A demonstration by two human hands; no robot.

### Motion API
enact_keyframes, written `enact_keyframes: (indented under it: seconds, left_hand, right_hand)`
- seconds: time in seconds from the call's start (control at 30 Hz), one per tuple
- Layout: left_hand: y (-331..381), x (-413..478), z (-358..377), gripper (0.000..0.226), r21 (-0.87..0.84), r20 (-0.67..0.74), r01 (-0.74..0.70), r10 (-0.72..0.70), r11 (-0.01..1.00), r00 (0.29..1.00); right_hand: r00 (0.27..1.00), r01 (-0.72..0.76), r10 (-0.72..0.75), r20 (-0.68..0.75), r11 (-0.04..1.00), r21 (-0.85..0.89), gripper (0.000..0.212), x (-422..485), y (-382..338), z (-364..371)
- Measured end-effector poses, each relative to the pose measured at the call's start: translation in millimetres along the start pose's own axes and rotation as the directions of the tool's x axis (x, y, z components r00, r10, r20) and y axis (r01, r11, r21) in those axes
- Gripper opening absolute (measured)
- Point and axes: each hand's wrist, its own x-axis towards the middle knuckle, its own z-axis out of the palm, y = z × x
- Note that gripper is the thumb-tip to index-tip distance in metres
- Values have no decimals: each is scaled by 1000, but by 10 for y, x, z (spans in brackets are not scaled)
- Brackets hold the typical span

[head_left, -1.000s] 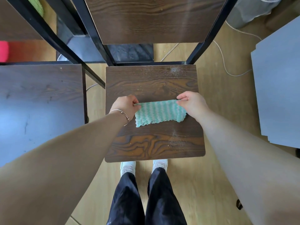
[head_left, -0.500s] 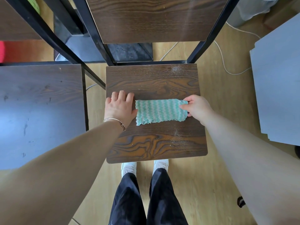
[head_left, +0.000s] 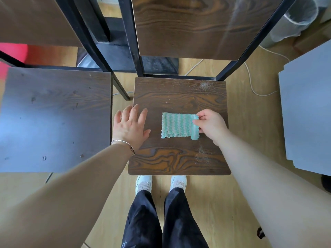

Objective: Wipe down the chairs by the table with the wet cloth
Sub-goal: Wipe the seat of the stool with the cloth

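A green and white striped cloth (head_left: 177,125) lies flat on the dark wooden seat of the chair (head_left: 179,158) in front of me. My right hand (head_left: 209,125) pinches the cloth's right edge, which is folded over a little. My left hand (head_left: 129,125) is spread flat at the seat's left edge, apart from the cloth, fingers open. Pale dust specks lie on the seat near the back right corner and the front right. The chair's backrest (head_left: 188,27) stands beyond the seat.
A second dark chair seat (head_left: 53,119) stands close on the left, with black metal frames (head_left: 96,51) between. A grey board (head_left: 308,108) is on the right. A white cable (head_left: 250,83) runs over the wooden floor. My feet stand under the seat's front edge.
My left hand has let go of the cloth and moved left to the seat's edge, fingers spread. The cloth has shifted right and looks narrower, with its right edge folded over.
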Motion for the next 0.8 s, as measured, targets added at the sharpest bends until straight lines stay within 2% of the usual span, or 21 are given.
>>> enact_keyframes:
  seconds: [0.23, 0.33, 0.43, 0.5, 0.53, 0.6, 0.7, 0.8]
  left_hand:
    - [-120, -153, 23, 75, -30, -5, 38, -38, 999, 999]
    - [-165, -169, 36, 75, -25, -4, 37, -37, 999, 999]
    - [-189, -166, 37, 75, -38, 5, 36, -35, 999, 999]
    - [-196, -165, 40, 75, -43, 17, 38, -37, 998, 999]
    - [-201, -162, 43, 75, -44, 21, 41, -40, 998, 999]
    - [-213, -157, 54, 76, -47, 33, 47, -45, 998, 998]
    - [-236, -144, 76, 76, -56, 44, 45, -43, 997, 998]
    - [-271, -136, 119, 75, -55, 47, 46, -43, 997, 998]
  right_hand:
    - [998, -2, -4, 61, 996, 90, 17, -8, -261, 563]
    - [995, -12, -2, 104, 990, 138, 24, 26, -319, 789]
    - [988, -1, -12, 154, 996, 85, 42, 42, -306, 893]
    - [991, 46, -52, 126, 998, 46, 43, 14, -290, 854]
    - [991, 102, -102, 91, 995, 10, 39, -1, -272, 819]
    - [967, 255, -250, 51, 951, -176, 35, -16, -219, 755]
    - [911, 411, -361, 198, 788, -458, 46, -8, -107, 739]
    - [869, 486, -419, 262, 629, -607, 53, 19, 8, 807]
